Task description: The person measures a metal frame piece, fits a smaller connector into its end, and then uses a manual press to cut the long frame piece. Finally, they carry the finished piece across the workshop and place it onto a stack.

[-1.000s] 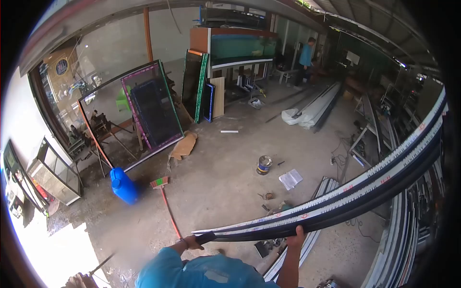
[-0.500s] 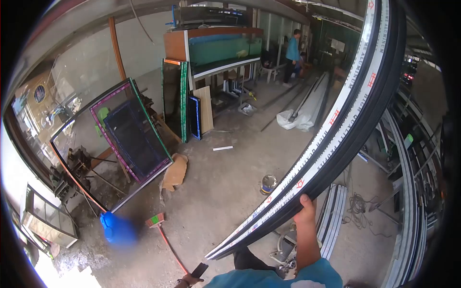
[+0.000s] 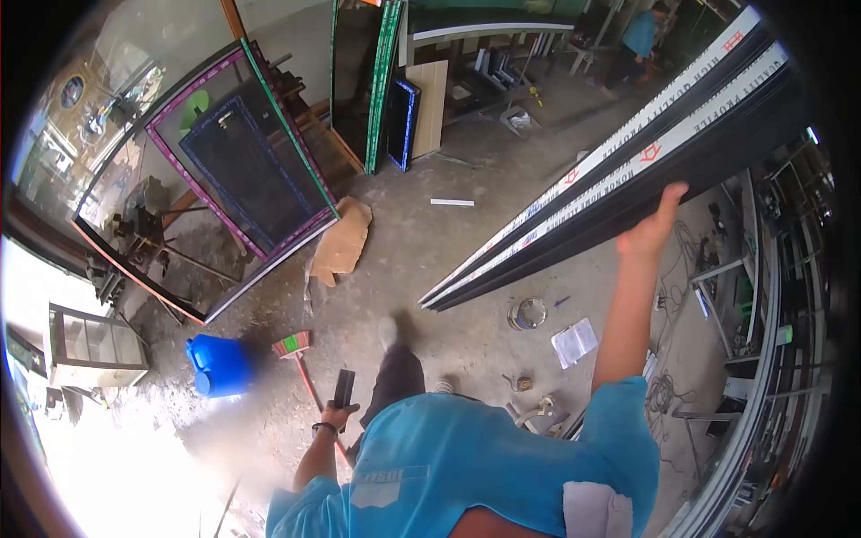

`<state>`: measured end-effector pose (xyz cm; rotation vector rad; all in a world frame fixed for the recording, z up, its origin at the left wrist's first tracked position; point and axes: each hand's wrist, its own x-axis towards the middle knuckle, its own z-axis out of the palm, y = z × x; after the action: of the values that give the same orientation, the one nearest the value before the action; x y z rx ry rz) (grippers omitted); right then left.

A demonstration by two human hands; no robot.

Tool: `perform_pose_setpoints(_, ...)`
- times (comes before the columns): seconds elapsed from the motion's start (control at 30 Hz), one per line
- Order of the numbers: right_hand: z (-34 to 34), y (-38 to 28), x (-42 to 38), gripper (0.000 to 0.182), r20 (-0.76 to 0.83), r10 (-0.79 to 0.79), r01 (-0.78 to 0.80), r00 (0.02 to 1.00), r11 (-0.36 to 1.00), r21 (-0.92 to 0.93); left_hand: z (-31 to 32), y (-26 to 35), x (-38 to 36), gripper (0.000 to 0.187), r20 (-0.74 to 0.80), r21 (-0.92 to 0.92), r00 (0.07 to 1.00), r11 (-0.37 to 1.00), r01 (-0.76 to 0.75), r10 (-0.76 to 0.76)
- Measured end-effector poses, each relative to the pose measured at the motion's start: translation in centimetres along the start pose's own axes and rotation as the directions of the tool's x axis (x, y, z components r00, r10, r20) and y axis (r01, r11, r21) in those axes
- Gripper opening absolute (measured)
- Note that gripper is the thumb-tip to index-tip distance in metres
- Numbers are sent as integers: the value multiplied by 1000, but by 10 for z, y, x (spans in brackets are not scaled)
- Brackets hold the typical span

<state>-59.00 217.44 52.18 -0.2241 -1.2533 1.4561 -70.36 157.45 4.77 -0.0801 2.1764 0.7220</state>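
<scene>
Long aluminum profiles (image 3: 574, 220), black with white printed film, slant from the mid floor area up to the upper right. My right hand (image 3: 653, 229) is closed on their dark underside, thumb up along the edge. Low in the view, my left hand (image 3: 335, 416) grips a short dark rectangular piece (image 3: 344, 387); its exact kind I cannot make out. Behind that hand runs the red handle of a broom (image 3: 291, 344), whose head rests on the floor.
A blue jug (image 3: 218, 366) stands left of the broom. Framed screens (image 3: 260, 170) lean at the left, with torn cardboard (image 3: 341, 242) beside them. A can (image 3: 527, 313) and a paper sheet (image 3: 574, 342) are below the profiles. Metal racks (image 3: 762, 359) line the right; a person (image 3: 639, 40) is far back.
My view has tipped downward, showing more of my shirt and legs. The profiles now lie at a flatter slant, still in my right hand. My left hand still holds the dark piece.
</scene>
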Motion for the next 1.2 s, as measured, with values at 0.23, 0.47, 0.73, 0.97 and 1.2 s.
perform_pose_setpoints(0.23, 73, 137, 162, 86, 4, 101, -101, 995, 994, 42, -53, 103, 154, 90, 164, 252, 967, 956, 150, -195)
perform_pose_setpoints(0.47, 95, 301, 315, 80, 146, 238, -239, 960, 971, -9, -182, 330, 304, 92, 11, 298, 988, 943, -151, 155)
perform_pose_setpoints(0.73, 80, 459, 465, 71, 223, 345, -309, 912, 934, -181, -217, 451, 401, 93, -190, 56, 961, 979, -195, 202)
perform_pose_setpoints(0.97, 110, 521, 599, 70, 210, 532, -507, 820, 846, -162, -170, 488, 427, 89, 36, 211, 998, 977, 38, -47)
perform_pose_setpoints(1.2, 93, 587, 688, 82, 253, 706, -682, 662, 707, -188, -138, 581, 448, 87, 83, 238, 996, 971, 9, -29)
